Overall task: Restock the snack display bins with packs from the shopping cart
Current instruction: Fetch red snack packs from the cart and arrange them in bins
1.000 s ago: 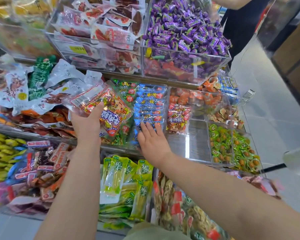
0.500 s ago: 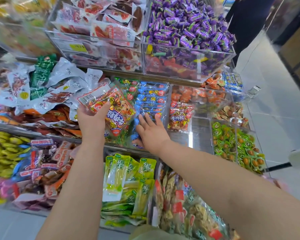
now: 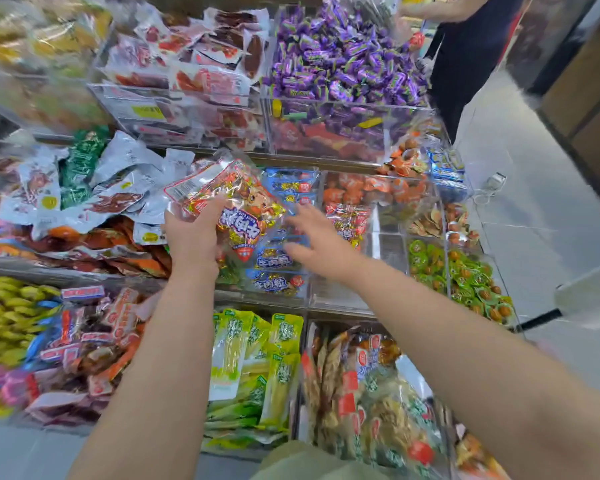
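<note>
"Head view, looking down: what has your left hand got?"

"My left hand [image 3: 191, 233] grips a clear pack of red-and-yellow sweets [image 3: 236, 206] by its lower left end. The fingers curl away behind it (I can't see their tips). The pack is tilted and held up off the shelf, in front of the middle row."

"Over which bin?"

"Over the left side of the clear bin [image 3: 310, 289] that holds the blue packs [image 3: 278, 261], with the heap of silver packs [image 3: 118, 188] just beside it on the left."

"And your right hand?"

"My right hand [image 3: 312, 237] holds nothing. Its fingers are spread and fairly straight above the blue packs, just to the right of the pack I'm holding. It's blurred, so I can't tell whether the fingertips touch anything."

"What else is around?"

"Purple sweets [image 3: 343, 53] fill the bin on the upper row, green packs [image 3: 253, 358] stand in the lower row, and another person [image 3: 465, 46] is at the far end."
</note>
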Demonstrator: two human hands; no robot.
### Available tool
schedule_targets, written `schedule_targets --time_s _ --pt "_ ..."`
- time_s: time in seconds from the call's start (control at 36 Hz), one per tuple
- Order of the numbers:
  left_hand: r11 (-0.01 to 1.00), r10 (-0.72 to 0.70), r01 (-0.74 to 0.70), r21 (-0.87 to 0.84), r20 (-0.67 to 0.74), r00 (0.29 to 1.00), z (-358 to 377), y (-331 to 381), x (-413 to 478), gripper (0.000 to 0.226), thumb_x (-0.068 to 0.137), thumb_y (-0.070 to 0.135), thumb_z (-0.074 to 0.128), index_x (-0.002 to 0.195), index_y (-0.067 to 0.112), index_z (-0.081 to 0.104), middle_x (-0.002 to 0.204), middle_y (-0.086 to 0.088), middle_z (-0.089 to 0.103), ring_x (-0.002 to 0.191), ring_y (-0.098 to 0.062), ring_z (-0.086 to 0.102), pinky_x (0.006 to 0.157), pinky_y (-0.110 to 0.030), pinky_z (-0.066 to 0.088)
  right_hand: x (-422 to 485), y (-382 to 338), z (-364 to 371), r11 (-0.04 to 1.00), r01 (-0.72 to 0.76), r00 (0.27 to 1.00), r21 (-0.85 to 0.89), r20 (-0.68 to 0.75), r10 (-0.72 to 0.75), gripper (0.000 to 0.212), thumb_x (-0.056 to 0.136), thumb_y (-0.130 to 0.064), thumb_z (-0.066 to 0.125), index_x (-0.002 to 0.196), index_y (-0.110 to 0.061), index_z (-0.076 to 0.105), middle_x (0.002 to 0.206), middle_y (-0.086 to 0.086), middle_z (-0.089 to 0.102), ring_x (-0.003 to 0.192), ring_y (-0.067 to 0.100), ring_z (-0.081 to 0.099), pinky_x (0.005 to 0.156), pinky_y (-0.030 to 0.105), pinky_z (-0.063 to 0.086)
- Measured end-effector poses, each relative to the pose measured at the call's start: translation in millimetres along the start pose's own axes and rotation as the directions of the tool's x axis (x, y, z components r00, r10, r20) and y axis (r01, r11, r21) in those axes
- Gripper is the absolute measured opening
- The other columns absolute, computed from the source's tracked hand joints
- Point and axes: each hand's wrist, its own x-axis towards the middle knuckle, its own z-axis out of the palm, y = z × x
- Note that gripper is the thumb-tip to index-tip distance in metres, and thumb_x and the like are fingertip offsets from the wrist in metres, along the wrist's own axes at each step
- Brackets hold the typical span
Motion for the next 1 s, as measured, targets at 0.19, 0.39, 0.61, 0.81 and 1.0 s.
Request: schedule_targets --time_s 0.19,0.39,0.61,0.81,1.0 --pt "0.990 -0.109 0.072 0.119 0.338 0.935 49 -9 -26 0.076 0.049 0.042 0.085 0.114 0.014 0.057 0.106 -0.007 0.070 0.090 -0.024 0.068 0.071 -0.039 0.054 -41 25 -41 0.715 -0.161 0.883 0.680 -0.225 0.413 0.030 0.069 -0.054 0.071 0.092 -0.038 0.061 0.094 -0.022 0.067 0.089 -0.003 0.063 0.069 0.017 0.051" --pt "0.952 -0.214 0.078 0.296 0.458 0.863 100 -42 -61 0.046 0.071 0.031 0.084 0.104 0.019 0.055 0.092 0.002 0.069 0.063 -0.004 0.067 0.048 -0.021 0.049 -77 47 -59 0.753 -0.276 0.892 0.598 -0.133 0.432 0.023 0.073 -0.037 0.078 0.087 -0.026 0.064 0.078 -0.016 0.070 0.075 0.001 0.065 0.070 0.020 0.050" --pt "0.913 -0.265 0.041 0.406 0.512 0.817 120 -53 -70 0.101 0.036 0.056 0.087 0.124 0.019 0.056 0.117 -0.002 0.068 0.108 -0.022 0.065 0.094 -0.044 0.052 -97 70 -79 0.126 -0.057 0.731 0.990 -0.045 0.680 0.029 0.087 -0.004 0.063 0.113 -0.005 0.053 0.094 0.015 0.065 0.078 0.026 0.065 0.071 0.038 0.057" --pt "0.899 -0.251 0.007 0.437 0.503 0.827 125 -62 -61 0.054 0.070 0.009 0.083 0.116 0.017 0.058 0.109 -0.005 0.070 0.101 -0.024 0.067 0.091 -0.049 0.053 -94 91 -75 0.577 -0.310 0.695 0.756 -0.234 0.680 0.104 0.065 -0.014 0.086 0.142 -0.028 0.018 0.128 0.005 0.048 0.113 0.020 0.052 0.099 0.039 0.043" --pt "0.820 -0.235 -0.152 0.551 0.568 0.789 126 -58 -43 0.050 0.069 0.019 0.085 0.110 0.028 0.058 0.108 0.003 0.071 0.101 -0.019 0.067 0.093 -0.045 0.052 -65 110 -96 0.911 -0.329 0.916 0.249 -0.149 0.372 0.095 0.062 -0.038 0.086 0.140 -0.030 0.034 0.130 -0.005 0.050 0.116 0.014 0.049 0.095 0.027 0.041"
